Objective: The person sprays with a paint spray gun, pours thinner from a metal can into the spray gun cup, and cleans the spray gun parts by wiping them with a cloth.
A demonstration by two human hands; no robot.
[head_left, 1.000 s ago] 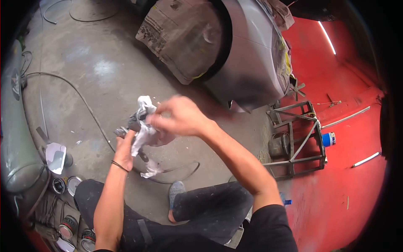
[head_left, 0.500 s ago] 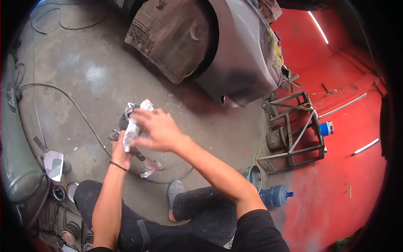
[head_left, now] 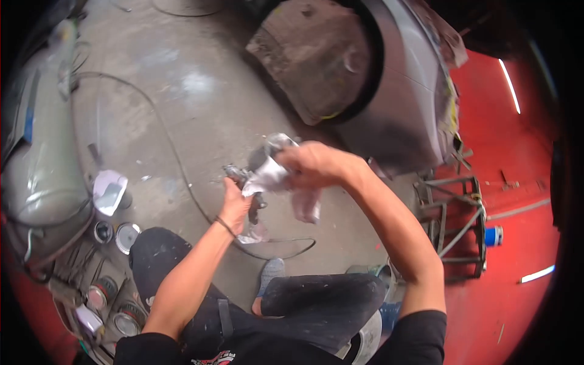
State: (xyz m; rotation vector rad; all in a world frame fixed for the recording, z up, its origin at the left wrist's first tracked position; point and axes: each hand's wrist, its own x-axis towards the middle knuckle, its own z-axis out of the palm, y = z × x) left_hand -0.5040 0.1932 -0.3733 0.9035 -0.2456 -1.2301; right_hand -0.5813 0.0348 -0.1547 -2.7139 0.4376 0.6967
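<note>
My left hand (head_left: 233, 204) is wrapped round a spray gun (head_left: 258, 211), whose metal parts show beside the thumb and whose dark cup (head_left: 261, 157) points away from me. My right hand (head_left: 311, 162), blurred by motion, grips a whitish cloth (head_left: 267, 176) against the cup. Part of the cloth hangs below that hand. Under the gun is a second pale scrap of cloth (head_left: 254, 233); whether it touches the gun, I cannot tell. Both hands are above the concrete floor in front of my knees.
A car fender (head_left: 401, 103) with a paper-covered wheel stands ahead. A grey-green tank (head_left: 52, 176) is at left, near paint cans (head_left: 128, 237) and a pale scoop-like piece (head_left: 111, 191). A hose (head_left: 164, 131) crosses the floor. A metal frame (head_left: 453, 228) stands by the red wall.
My right hand has moved right, pulling part of the cloth out to hang loose. The view has shifted left, and my left hand still holds the spray gun.
</note>
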